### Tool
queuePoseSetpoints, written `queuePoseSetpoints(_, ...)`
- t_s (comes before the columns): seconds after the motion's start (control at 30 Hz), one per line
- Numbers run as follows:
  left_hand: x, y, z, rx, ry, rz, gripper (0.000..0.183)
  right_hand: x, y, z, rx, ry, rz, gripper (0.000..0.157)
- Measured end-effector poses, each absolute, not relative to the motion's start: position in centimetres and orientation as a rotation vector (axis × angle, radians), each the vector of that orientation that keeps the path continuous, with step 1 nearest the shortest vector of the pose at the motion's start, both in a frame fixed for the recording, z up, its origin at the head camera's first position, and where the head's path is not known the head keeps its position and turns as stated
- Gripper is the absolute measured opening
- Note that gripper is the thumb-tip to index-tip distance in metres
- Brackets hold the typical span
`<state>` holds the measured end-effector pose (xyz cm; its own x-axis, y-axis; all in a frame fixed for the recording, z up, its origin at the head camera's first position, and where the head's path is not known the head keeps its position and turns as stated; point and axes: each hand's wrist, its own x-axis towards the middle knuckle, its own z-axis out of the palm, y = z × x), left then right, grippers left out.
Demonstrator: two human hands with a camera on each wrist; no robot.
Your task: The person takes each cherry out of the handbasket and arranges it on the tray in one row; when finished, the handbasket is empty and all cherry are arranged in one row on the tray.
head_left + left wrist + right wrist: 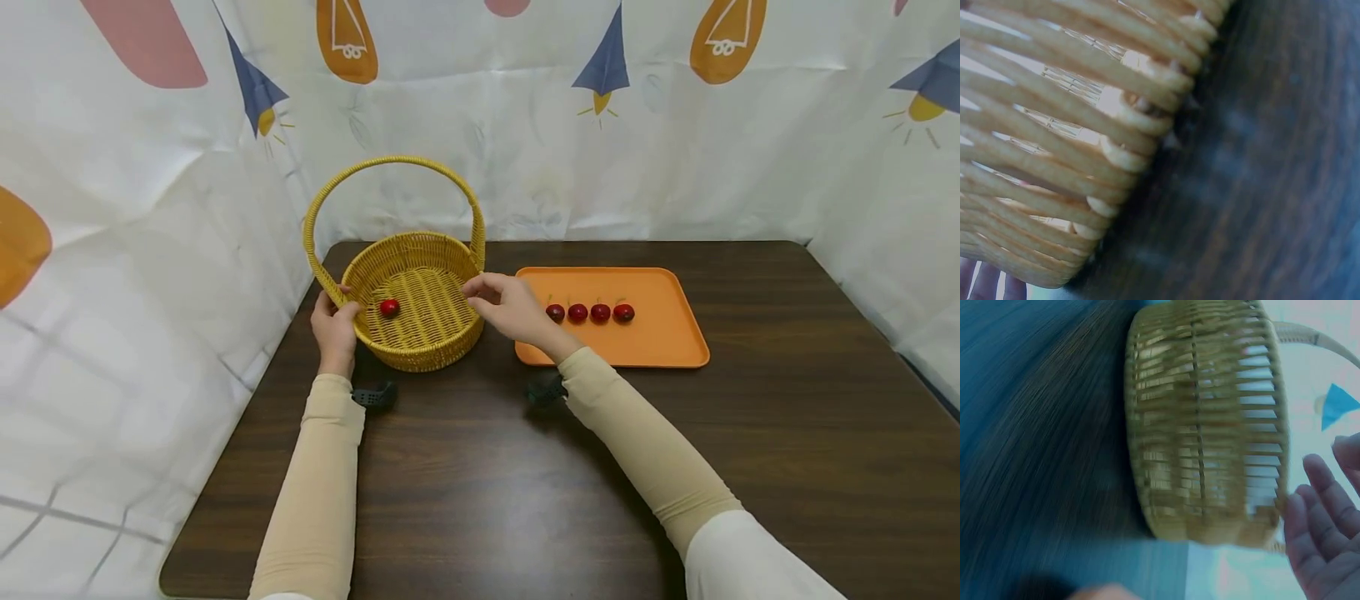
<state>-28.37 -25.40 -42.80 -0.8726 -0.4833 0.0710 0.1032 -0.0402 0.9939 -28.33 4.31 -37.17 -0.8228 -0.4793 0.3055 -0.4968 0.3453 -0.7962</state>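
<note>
A round yellow wicker basket (418,360) with a tall arched handle stands on the table's left part, one red cherry (389,308) lying inside on its woven bottom. My left hand (335,333) grips the basket's left rim near the foot of the handle. Over by the right rim is my right hand (517,310), its fingers loosely bent and nothing held between them. The right wrist view shows those relaxed fingers (1319,519) beside the basket's slatted wall (1204,437). In the left wrist view, the basket's side (1054,125) fills much of the picture, with fingertips (985,281) at the corner.
An orange tray (660,350) sits right of the basket, partly behind my right hand. Several cherries (600,313) with stems lie on it in a row. Under everything is a dark wood table (480,500), with a printed white curtain (525,167) behind it and at the sides.
</note>
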Motion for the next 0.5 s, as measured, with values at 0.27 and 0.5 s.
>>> queuePoseSetpoints(0.27,-28.3,-25.4,-43.0,0.39,-1.826,-1.976,0.032,-29.2,0.4,-36.4,1.055,-2.715,1.361,0.02)
queuePoseSetpoints(0.5,-28.2,-25.4,-43.0,0.41,-1.822,-1.955,0.031,-30.2,-2.6,-37.0,1.192,-2.876,1.136,0.027)
